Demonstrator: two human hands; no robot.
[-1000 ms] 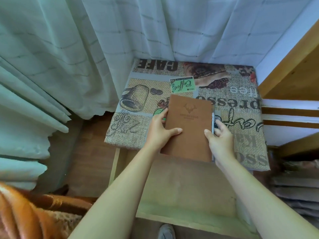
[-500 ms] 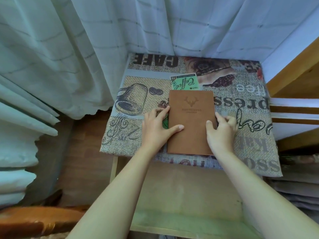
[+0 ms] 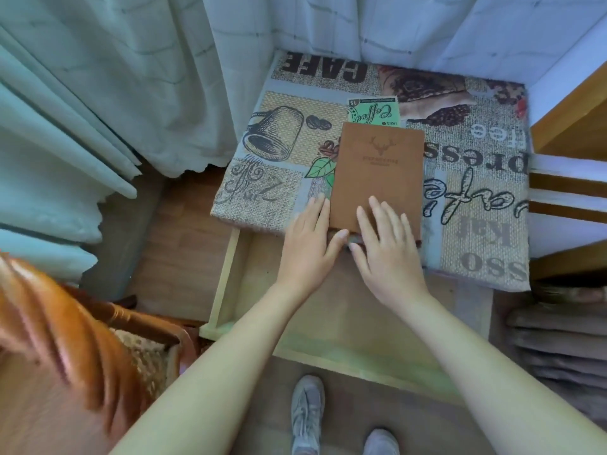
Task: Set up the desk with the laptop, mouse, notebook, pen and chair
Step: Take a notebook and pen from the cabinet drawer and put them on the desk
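Chair point(image 3: 65, 339) at far left, blurred, not yet at the desk. Left hand point(image 3: 310, 244) flat, fingers loose, resting at the notebook's left edge, gripping nothing. Notebook point(image 3: 377, 178) lies flat on the coffee-print cloth point(image 3: 476, 205), its near end right at the desk edge. Right hand point(image 3: 387, 244) spread flat on the cover, gripping nothing. Risk: a careless pull-back drags notebook or cloth off the edge into the open drawer point(image 3: 328, 323) below (looks empty). Pen, laptop, mouse not visible.

Notebook point(image 3: 377, 175) on desk point(image 3: 486, 224), chair point(image 3: 65, 339) left
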